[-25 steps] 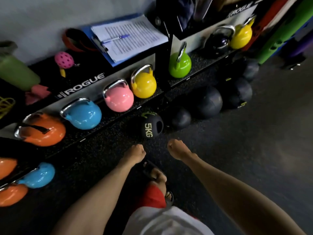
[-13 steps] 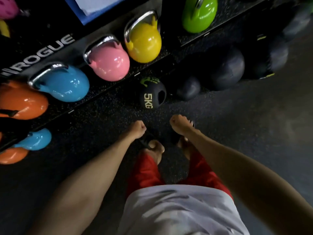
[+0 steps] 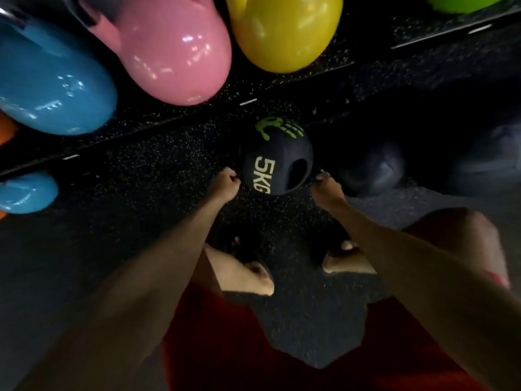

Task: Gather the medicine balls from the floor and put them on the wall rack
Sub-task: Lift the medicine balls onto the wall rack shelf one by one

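Observation:
A black medicine ball (image 3: 277,156) marked "5KG", with a green handprint and a grip hole, sits on the speckled floor just below the rack's bottom shelf (image 3: 169,117). My left hand (image 3: 225,184) is at its left edge with fingers curled into a loose fist and nothing visibly held. My right hand (image 3: 327,187) reaches to the ball's right edge; its fingertips are lost in shadow. Two more dark medicine balls (image 3: 372,170) (image 3: 485,165) lie to the right in deep shade.
Kettlebells crowd the bottom shelf close above the ball: blue (image 3: 50,80), pink (image 3: 174,52), yellow (image 3: 284,29), green (image 3: 465,1). A smaller blue kettlebell (image 3: 25,193) sits at far left. My sandalled feet (image 3: 245,272) stand just behind the ball.
I have bent down much closer to the floor. Both hands moved forward from in front of my feet to either side of the 5KG ball.

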Available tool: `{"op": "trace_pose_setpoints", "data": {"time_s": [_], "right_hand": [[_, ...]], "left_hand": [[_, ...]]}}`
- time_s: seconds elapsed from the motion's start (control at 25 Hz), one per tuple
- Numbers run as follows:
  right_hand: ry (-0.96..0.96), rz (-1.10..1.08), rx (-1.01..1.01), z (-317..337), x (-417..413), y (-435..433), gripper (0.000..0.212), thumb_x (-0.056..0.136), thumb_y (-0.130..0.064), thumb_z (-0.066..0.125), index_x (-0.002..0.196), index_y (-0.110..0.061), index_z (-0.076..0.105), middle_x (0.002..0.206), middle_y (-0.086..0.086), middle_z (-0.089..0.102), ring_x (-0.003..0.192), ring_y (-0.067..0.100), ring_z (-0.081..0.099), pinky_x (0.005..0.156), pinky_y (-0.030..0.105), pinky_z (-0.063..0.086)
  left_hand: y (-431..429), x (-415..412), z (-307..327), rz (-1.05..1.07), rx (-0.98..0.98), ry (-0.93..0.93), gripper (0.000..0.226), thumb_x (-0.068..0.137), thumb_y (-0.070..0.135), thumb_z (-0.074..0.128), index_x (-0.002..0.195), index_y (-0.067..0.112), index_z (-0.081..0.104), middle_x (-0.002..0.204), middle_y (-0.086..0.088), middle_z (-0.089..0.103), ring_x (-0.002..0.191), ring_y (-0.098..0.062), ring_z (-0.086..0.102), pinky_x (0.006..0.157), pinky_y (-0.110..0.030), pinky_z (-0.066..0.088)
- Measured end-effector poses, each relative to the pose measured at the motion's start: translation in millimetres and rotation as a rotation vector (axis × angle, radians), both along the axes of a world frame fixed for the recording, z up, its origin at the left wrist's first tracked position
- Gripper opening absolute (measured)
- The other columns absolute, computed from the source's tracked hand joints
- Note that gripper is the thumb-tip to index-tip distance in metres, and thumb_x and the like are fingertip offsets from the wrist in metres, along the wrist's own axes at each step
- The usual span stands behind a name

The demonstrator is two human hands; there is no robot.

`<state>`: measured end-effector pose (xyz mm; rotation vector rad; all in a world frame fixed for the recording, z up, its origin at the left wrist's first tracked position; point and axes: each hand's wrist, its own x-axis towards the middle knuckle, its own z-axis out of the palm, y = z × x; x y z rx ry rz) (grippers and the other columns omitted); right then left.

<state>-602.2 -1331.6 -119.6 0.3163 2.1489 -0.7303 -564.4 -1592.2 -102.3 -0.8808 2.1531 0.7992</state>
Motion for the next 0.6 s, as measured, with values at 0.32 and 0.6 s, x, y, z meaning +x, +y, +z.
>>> {"op": "trace_pose_setpoints", "data": {"time_s": [0.32,0.6], "right_hand": [[0.161,-0.229,-0.097,-194.7,-43.6,-17.5,0.046,0.096,-0.008,0.058,0.139,0.003,0.044,0.136,0.023,0.056,0.126,0.038,0.054,0.101,0.035,0.042],[0.305,-0.521,-0.179,-246.5,-43.3,-32.7,0.049,0.100,-0.006,0.052,0.144,0.008,0.039,0.144,0.023,0.048,0.134,0.035,0.048,0.115,0.035,0.035]], "left_hand": [[-29.0,-62.1,-178.4,0.278,0.198,0.069,0.064,0.101,0.031,0.051,0.156,0.018,0.021,0.159,-0.007,0.029,0.145,-0.026,0.031,0.118,-0.036,0.025],[-18.3,-76.0,-224.3,0.765,0.559,0.199,0.050,0.107,0.041,0.030,0.149,0.014,0.039,0.140,-0.011,0.053,0.126,-0.027,0.053,0.090,-0.033,0.048]]}}
